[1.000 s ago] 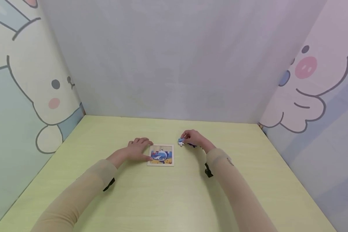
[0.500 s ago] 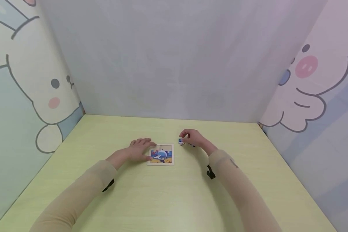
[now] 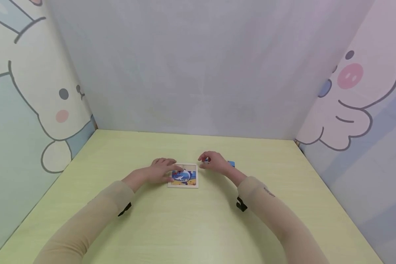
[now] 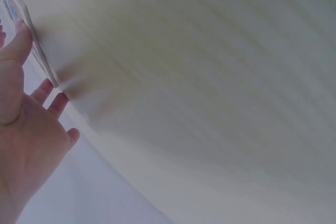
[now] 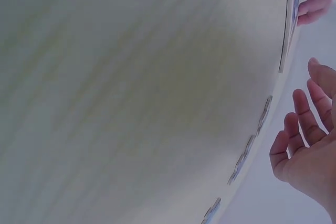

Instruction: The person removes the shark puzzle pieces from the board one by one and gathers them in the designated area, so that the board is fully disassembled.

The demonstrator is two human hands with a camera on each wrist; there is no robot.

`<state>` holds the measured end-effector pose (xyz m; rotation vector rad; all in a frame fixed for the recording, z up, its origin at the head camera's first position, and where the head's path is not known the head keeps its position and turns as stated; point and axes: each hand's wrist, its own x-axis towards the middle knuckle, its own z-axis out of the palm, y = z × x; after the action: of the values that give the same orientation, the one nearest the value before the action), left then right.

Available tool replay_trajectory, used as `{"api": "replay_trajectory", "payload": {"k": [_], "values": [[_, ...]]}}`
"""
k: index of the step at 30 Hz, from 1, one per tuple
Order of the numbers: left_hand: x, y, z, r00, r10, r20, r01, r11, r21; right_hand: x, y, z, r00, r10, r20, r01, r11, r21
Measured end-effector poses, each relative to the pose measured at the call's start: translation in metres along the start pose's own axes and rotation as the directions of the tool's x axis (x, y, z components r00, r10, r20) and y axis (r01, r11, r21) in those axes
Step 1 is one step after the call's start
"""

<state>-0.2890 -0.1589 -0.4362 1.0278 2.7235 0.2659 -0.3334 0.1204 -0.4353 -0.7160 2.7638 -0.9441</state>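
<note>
A square jigsaw puzzle (image 3: 183,178) in a pale wooden frame shows a dolphin and a sandy seabed, with bare board along its top. My left hand (image 3: 160,171) lies at its left side, thumb on the lower left edge and index finger stretched over the picture. Just off the puzzle's right edge hovers my right hand (image 3: 215,162), thumb and index finger bent but apart, with nothing seen between them. In the right wrist view its fingers curve loosely above puzzle pieces (image 5: 241,159) lying on the table. One blue puzzle piece (image 3: 231,163) shows behind the right wrist.
The pale yellow table (image 3: 191,223) spreads out on all sides of the puzzle. A grey cloth wall (image 3: 191,73) rises along its back edge. Side panels with a cartoon rabbit (image 3: 52,91) and a cartoon pig (image 3: 346,99) flank it.
My right hand has shifted left and slightly nearer, from over the loose pieces to the puzzle's right edge. My left index finger has moved onto the picture.
</note>
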Motion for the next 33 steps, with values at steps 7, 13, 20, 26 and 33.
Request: {"api": "replay_trajectory", "payload": {"k": [7, 13, 20, 26, 33], "values": [[-0.001, 0.001, -0.004, 1.0, -0.009, 0.026, 0.009, 1.0, 0.006, -0.003, -0.009, 0.012, 1.0, -0.011, 0.025, 0.012, 0.999, -0.045], [0.0, 0.003, -0.006, 0.999, -0.014, 0.038, 0.014, 1.0, 0.004, -0.008, -0.015, 0.018, 0.997, -0.017, 0.073, 0.025, 0.993, -0.111], [0.001, 0.002, -0.005, 0.998, -0.032, 0.056, 0.032, 0.999, 0.007, -0.015, -0.019, 0.018, 0.992, -0.02, 0.125, 0.044, 0.979, -0.198], [0.001, 0.003, -0.002, 0.998, -0.048, 0.052, 0.047, 0.999, 0.007, -0.018, -0.023, 0.018, 0.991, -0.01, 0.13, 0.039, 0.974, -0.223], [0.0, 0.003, 0.0, 0.999, -0.042, 0.031, 0.043, 0.999, -0.011, -0.017, -0.024, 0.02, 0.992, 0.013, 0.129, 0.016, 0.975, -0.221]]}}
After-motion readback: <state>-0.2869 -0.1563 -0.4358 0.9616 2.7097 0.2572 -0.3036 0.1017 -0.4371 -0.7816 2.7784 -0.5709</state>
